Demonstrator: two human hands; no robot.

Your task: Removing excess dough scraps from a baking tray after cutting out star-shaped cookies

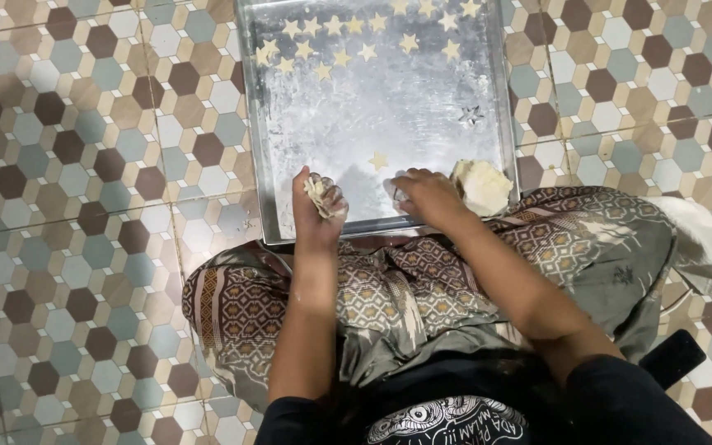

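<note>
A floured metal tray [290, 124] lies on the tiled floor in front of my crossed legs. My left hand [316, 206] is closed around a scrap of pale dough [320, 196] at the tray's near left edge. Over the near edge further right, my right hand [423, 194] presses down with fingers curled on something small that stays hidden. A lump of dough [483, 186] sits in the tray's near right corner, beside my right hand. One star-shaped dough piece [379, 160] lies alone mid-tray. Several star pieces [348, 41] line the far end.
A small metal star cutter [471, 114] rests near the tray's right wall. Patterned cloth [587, 239] covers my legs. A white cloth [702, 239] lies on the floor at the right, with a dark object [673, 356] below it. Hexagon tiles [67, 206] surround everything.
</note>
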